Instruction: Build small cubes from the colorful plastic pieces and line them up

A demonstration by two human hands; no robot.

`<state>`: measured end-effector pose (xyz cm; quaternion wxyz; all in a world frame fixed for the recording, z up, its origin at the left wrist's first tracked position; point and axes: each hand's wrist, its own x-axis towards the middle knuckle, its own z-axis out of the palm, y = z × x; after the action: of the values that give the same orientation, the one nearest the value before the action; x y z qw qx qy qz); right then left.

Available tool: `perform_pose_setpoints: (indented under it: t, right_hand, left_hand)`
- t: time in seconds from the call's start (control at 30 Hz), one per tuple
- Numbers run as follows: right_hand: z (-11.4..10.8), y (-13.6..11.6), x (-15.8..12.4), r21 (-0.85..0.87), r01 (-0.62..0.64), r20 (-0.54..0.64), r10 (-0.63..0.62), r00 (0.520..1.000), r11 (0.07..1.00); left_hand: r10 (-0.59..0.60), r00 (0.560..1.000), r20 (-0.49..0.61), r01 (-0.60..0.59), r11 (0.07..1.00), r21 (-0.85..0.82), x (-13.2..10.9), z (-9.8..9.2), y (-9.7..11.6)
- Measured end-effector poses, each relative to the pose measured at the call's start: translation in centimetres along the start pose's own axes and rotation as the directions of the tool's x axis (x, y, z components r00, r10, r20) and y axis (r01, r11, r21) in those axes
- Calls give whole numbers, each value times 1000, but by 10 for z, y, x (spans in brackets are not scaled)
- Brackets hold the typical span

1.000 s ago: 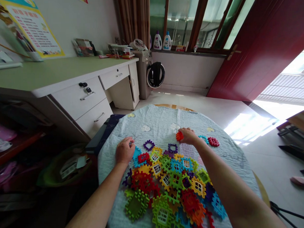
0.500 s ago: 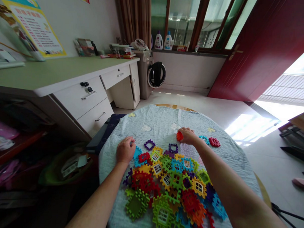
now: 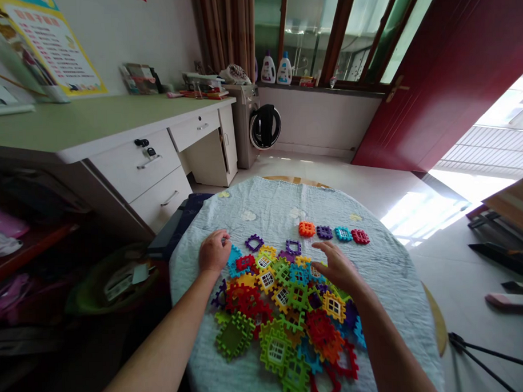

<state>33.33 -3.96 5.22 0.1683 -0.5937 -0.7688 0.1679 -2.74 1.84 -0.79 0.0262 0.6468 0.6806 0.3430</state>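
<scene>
A heap of coloured interlocking plastic tiles [image 3: 286, 309] lies on a round table under a pale blue quilted cloth [image 3: 270, 210]. Beyond the heap, an orange tile [image 3: 306, 229], a purple tile [image 3: 324, 232], a teal tile [image 3: 343, 234] and a red tile [image 3: 359, 236] lie in a row. My right hand [image 3: 336, 264] hovers over the far edge of the heap, fingers spread, holding nothing. My left hand [image 3: 213, 252] rests curled on the cloth at the heap's left edge, touching a blue tile [image 3: 235, 260]; what its fingers hold, if anything, is hidden.
A long desk [image 3: 91, 125] with drawers runs along the left wall. A washing machine [image 3: 259, 124] and detergent bottles [image 3: 276, 68] stand at the back under the window. A dark red door [image 3: 446, 69] is open on the right. A green basin [image 3: 114, 281] sits on the floor at left.
My right hand has let go of the orange tile, which now lies at the left end of the row, and has drawn back toward the heap. The left hand has stayed put.
</scene>
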Motion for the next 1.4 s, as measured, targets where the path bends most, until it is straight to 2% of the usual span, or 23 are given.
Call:
perform_pose_setpoints:
  t: [0.1, 0.23, 0.7, 1.2, 1.4]
  right_hand:
    - [13, -8, -26, 85, -28, -38, 31, 999, 996]
    - [27, -11, -37, 146, -39, -65, 49, 997, 989]
    - [48, -13, -40, 114, -83, -175, 103, 979, 990]
    - [56, -8, -43, 105, -16, -273, 45, 961, 994]
    - [54, -11, -43, 98, -21, -264, 46, 963, 995]
  left_hand:
    - [0, 1000, 6, 0, 1000, 5, 0, -1, 1]
    - [-1, 1000, 4, 1, 1000, 13, 0, -2, 2]
    - [25, 1000, 4, -25, 999, 37, 0, -1, 2]
    - [28, 1000, 8, -28, 999, 45, 0, -1, 2]
    - [34, 999, -10, -33, 999, 31, 0, 2, -2]
